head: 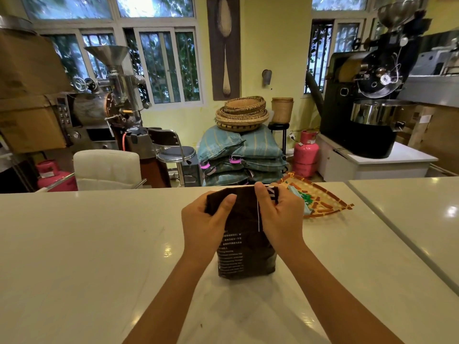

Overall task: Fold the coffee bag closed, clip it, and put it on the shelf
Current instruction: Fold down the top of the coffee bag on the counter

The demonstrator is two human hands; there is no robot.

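Observation:
A dark brown coffee bag (pixel 244 252) with white print stands upright on the white counter (pixel 99 244), straight in front of me. My left hand (pixel 202 224) grips the bag's upper left corner, thumb pressed on the near face. My right hand (pixel 282 217) holds the upper right part, fingers curled over the top edge. The bag's top is bent over between both hands. No clip is clearly visible; small green and orange items lie in the woven tray (pixel 330 203) behind my right hand.
A woven triangular tray sits at the counter's far edge, right of the bag. A second counter (pixel 409 207) adjoins on the right. Beyond stand a white chair (pixel 106 167), stacked sacks (pixel 243 155), baskets (pixel 242 111), pink gas cylinders (pixel 305 155) and roasting machines (pixel 372 95).

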